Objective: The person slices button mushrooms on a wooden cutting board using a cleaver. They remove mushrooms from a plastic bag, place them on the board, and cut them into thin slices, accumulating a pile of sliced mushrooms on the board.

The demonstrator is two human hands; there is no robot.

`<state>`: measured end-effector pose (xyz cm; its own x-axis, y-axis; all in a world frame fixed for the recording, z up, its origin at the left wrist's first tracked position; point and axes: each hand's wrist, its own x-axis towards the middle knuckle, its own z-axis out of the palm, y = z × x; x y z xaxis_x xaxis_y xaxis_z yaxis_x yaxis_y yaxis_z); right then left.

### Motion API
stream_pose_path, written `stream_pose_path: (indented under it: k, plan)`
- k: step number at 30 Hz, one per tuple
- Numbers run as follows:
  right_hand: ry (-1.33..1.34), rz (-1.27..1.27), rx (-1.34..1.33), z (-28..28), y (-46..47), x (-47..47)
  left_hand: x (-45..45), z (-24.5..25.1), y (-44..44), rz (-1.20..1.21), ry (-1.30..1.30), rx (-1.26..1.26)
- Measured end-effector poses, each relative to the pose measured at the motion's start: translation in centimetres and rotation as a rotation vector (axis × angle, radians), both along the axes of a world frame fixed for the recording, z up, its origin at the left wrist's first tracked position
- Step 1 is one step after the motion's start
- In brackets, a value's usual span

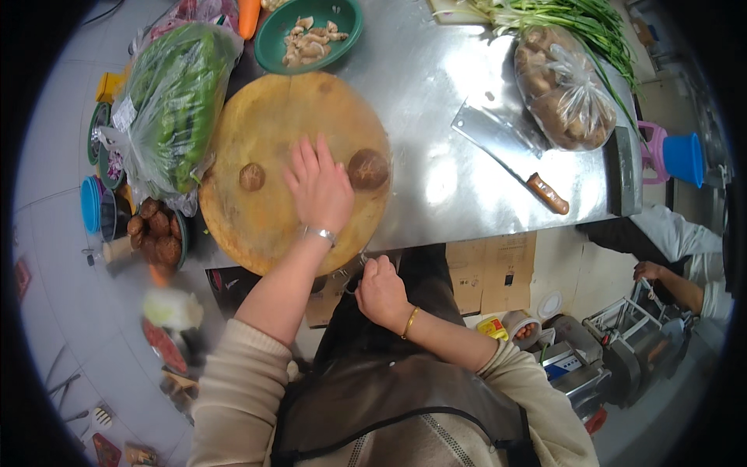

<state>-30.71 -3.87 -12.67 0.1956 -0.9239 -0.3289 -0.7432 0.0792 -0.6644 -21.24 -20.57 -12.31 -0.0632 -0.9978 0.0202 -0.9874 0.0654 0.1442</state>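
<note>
My left hand [320, 190] reaches over a round wooden chopping board [280, 227] with its fingers stretched out and nothing in them. On the board, a small shiitake mushroom cap [252, 177] lies to the left of this hand and a larger shiitake cap [368, 169] to its right. My right hand [382, 292] is curled below the board, at the front edge of the metal table. Thin metal loops [351, 281] show beside its fingers; whether it holds them is unclear.
A cleaver [496, 154] lies on the steel table [417, 192], near bagged mushrooms [560, 93] and scallions [572, 17]. A green bowl [262, 44] of mushroom pieces and bagged green peppers [175, 111] flank the board. At far right, another person's hand [648, 271] touches metal equipment.
</note>
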Motion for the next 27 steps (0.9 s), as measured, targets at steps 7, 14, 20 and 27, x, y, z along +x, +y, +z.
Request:
stream_pose_path:
  k: [7, 14, 20, 27]
  plan:
    - [-0.08, 0.02, 0.141, -0.4, 2.1, 4.6, 0.2, -0.5, 0.2, -0.022, 0.022, -0.027]
    - [-0.194, 0.097, 0.269, 0.3, 2.3, 6.5, 0.1, -0.1, 0.2, -0.011, 0.045, -0.006]
    - [-0.263, -0.05, -0.005, 1.8, 0.9, -1.2, 0.1, 0.4, 0.1, -0.003, 0.041, 0.032]
    - [0.454, -0.352, -0.447, 3.2, -4.9, -24.6, 0.7, 0.0, 0.4, -0.008, 0.164, -0.055]
